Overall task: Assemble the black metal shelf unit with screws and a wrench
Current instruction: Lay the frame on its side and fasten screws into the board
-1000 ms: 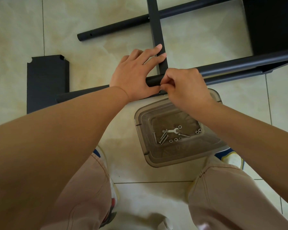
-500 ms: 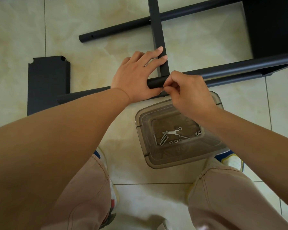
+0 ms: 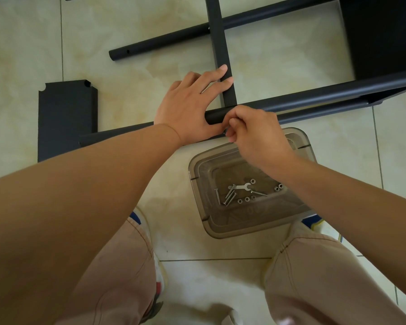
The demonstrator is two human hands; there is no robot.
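Note:
A black metal tube (image 3: 314,97) of the shelf frame lies across the floor, crossed by a flat black crossbar (image 3: 218,43). My left hand (image 3: 188,109) rests on the tube's left end, its straight fingers touching the crossbar. My right hand (image 3: 256,134) has its fingers curled and pinches something small at the tube's near side; the fingers hide it. A second tube (image 3: 117,134) runs just below, and a third tube (image 3: 162,43) lies farther off. The small silver wrench (image 3: 242,186), several screws (image 3: 229,198) and nuts (image 3: 246,199) lie in a clear plastic box (image 3: 197,188).
A black shelf panel (image 3: 66,118) lies flat at the left on the tiled floor. Another black panel (image 3: 384,36) fills the top right corner, joined to the frame. My knees and shoes sit at the bottom, either side of the box.
My right hand's fingertips have slid from the top of the tube down to its near side. My left hand has stayed on the tube end.

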